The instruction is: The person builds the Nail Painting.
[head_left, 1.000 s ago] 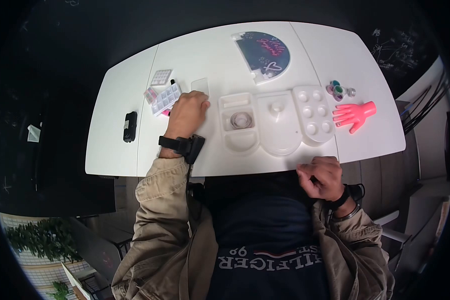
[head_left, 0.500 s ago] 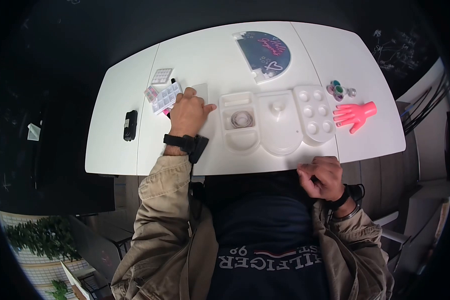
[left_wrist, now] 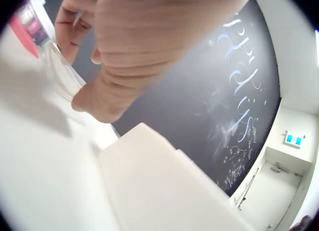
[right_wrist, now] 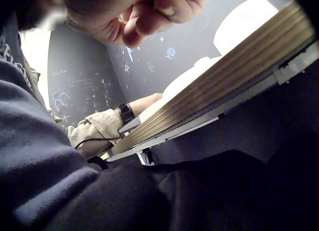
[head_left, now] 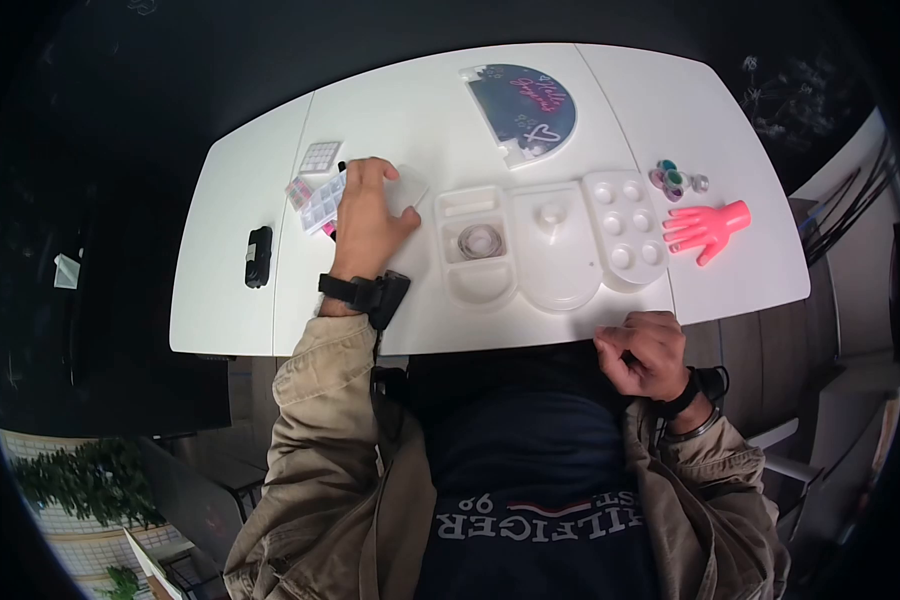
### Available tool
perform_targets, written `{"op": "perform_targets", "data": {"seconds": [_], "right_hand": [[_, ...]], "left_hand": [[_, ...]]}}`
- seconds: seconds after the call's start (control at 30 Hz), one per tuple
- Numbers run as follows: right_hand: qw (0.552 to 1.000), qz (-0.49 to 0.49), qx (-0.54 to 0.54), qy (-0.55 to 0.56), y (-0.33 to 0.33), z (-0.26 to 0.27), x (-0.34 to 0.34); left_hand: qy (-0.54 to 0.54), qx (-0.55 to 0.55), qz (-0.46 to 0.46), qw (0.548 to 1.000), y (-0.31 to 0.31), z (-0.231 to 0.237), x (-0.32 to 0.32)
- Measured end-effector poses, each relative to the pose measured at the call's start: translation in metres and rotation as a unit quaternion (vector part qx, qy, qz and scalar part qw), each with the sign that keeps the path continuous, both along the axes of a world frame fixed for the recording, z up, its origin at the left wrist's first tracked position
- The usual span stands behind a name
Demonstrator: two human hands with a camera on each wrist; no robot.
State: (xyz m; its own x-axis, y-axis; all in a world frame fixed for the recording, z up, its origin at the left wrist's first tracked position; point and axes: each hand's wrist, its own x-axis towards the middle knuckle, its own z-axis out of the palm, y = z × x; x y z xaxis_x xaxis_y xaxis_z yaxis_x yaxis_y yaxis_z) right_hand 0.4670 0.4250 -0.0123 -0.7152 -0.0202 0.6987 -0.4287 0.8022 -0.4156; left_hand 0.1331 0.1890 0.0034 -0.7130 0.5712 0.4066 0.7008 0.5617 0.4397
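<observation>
In the head view my left hand (head_left: 372,222) bends its fingers and thumb around the edges of a clear flat lid (head_left: 410,190), just right of a white compartment box (head_left: 322,204). The left wrist view shows the thumb and fingers of the left hand (left_wrist: 119,47) at opposite ends of the thin clear lid (left_wrist: 67,81), close over the tabletop. My right hand (head_left: 646,352) hangs loosely curled at the table's front edge and holds nothing; in the right wrist view the right hand (right_wrist: 134,14) has bent, empty fingers.
A three-part tray (head_left: 480,285) with a coil, a round-ended tray (head_left: 560,270) and a six-well tray (head_left: 625,230) stand mid-table. Right of them are small jars (head_left: 673,183) and a pink hand model (head_left: 705,230). A decorated board (head_left: 530,110) lies behind, a black case (head_left: 258,257) left.
The clear lid has turned and shifted slightly right and toward me. My left hand has spread thumb and fingers about it. The right hand has stayed still.
</observation>
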Motion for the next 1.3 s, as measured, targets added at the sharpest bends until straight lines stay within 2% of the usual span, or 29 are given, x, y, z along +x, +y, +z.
{"op": "perform_targets", "data": {"seconds": [0.13, 0.17, 0.27, 0.37, 0.47, 0.9, 1.3], "right_hand": [[1.000, -0.003, 0.006, -0.005, 0.002, 0.004, 0.001], [1.000, -0.003, 0.006, -0.006, 0.002, 0.004, 0.001], [1.000, -0.003, -0.009, 0.006, 0.001, 0.000, -0.001], [1.000, -0.004, -0.014, 0.011, 0.001, 0.001, -0.001], [1.000, -0.006, -0.008, 0.008, 0.000, 0.003, 0.000], [1.000, 0.006, -0.007, -0.004, -0.001, 0.001, 0.000], [1.000, 0.003, -0.002, -0.002, -0.002, 0.002, 0.000]], "left_hand": [[-0.022, 0.133, -0.073, 0.988, 0.002, 0.026, 0.012], [-0.050, 0.155, -0.093, 0.982, 0.003, 0.033, 0.018], [-0.039, 0.183, -0.171, 0.967, 0.005, 0.040, 0.026], [-0.025, 0.108, -0.241, 0.964, 0.004, 0.056, 0.040], [-0.110, -0.021, -0.261, 0.959, 0.005, 0.061, 0.051], [-0.100, -0.055, -0.309, 0.944, 0.010, 0.046, 0.052], [-0.089, -0.077, -0.298, 0.947, 0.008, 0.042, 0.052]]}}
